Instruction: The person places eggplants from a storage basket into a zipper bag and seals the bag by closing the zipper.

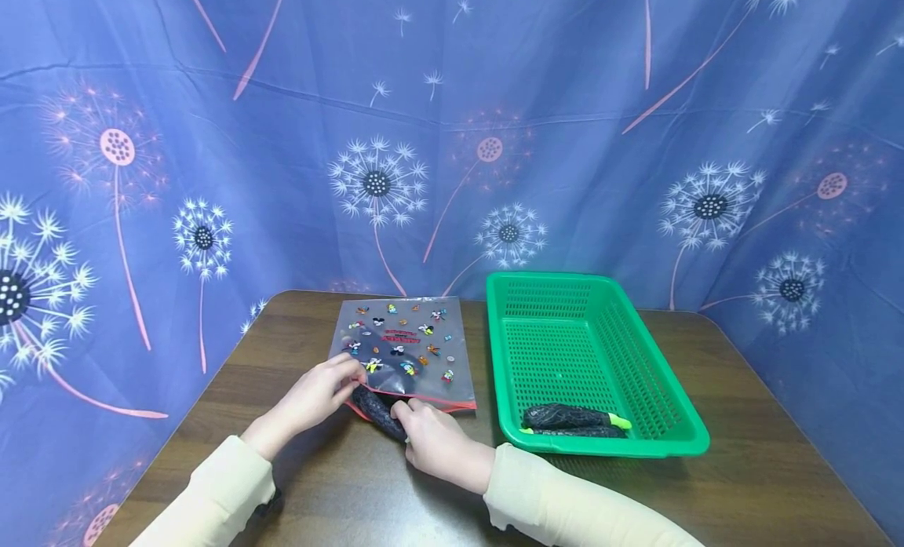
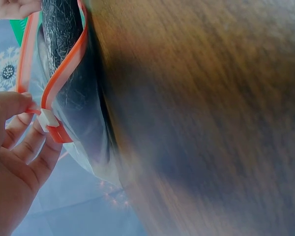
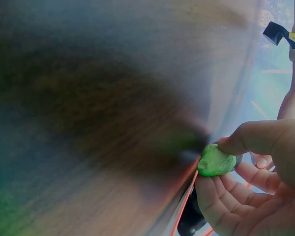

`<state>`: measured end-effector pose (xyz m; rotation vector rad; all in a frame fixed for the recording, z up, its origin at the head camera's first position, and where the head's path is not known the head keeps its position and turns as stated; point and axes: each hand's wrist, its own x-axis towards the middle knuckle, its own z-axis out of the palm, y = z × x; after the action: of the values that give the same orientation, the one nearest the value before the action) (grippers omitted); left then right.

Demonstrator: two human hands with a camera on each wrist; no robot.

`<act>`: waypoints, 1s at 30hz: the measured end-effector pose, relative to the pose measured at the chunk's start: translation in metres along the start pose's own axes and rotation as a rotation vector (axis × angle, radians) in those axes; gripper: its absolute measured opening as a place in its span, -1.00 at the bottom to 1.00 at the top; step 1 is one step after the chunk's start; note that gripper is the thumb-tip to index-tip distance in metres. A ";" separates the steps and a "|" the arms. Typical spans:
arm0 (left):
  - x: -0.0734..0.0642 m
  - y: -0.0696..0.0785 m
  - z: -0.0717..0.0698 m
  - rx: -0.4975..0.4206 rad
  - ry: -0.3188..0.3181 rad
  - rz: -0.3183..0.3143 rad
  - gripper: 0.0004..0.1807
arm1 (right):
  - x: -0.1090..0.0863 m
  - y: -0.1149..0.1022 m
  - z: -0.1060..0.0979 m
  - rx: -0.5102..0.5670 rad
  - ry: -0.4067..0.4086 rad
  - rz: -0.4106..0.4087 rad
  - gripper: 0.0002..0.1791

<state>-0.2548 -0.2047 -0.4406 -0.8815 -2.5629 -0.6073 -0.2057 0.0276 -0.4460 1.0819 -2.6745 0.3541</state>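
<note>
1. Dark vegetable [image 1: 384, 415]: partway into near mouth of zip bag [image 1: 395, 343], I'd say not fully in.
2. Right grip [image 1: 439, 445] pinches its green end [image 3: 216, 161]; left grip [image 1: 318, 392] pinches bag's left corner.
3. Remaining, I judge: two dark vegetables [image 1: 565, 416], green basket [image 1: 551, 351], right.
4. Count: three vegetables visible, one bag, one basket, one desk [image 1: 749, 421]. Bag contents unclear.

Brown table [image 1: 756, 445] (blurred up close, probably wood) before blue dandelion-print curtain [image 1: 586, 178]

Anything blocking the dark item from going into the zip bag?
Nothing visible at the mouth: the dark item, in the right hand, reaches between the orange edges of the zip bag. The left hand pinches one corner. Deeper inside, I can't tell.
</note>
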 end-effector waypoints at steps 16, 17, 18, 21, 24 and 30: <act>0.001 0.003 -0.001 0.000 0.000 0.000 -0.72 | 0.011 -0.007 -0.003 -0.014 0.018 -0.022 -0.58; 0.001 0.003 -0.002 -0.002 -0.001 -0.002 -0.71 | 0.012 -0.008 -0.003 -0.014 0.022 -0.025 -0.58; 0.002 0.004 -0.002 -0.006 -0.003 -0.003 -0.72 | 0.013 -0.008 -0.003 -0.014 0.027 -0.028 -0.59; 0.001 0.004 -0.002 -0.008 -0.004 -0.005 -0.72 | 0.016 -0.008 -0.002 -0.019 0.031 -0.033 -0.61; 0.001 0.004 -0.002 0.000 -0.006 -0.003 -0.73 | 0.019 -0.009 -0.002 -0.031 0.024 -0.032 -0.61; 0.001 0.005 -0.002 0.004 -0.007 -0.006 -0.75 | 0.025 -0.011 0.002 -0.080 0.010 -0.008 -0.63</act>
<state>-0.2522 -0.2013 -0.4369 -0.8772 -2.5728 -0.6021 -0.2155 0.0029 -0.4389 1.0644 -2.6508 0.2485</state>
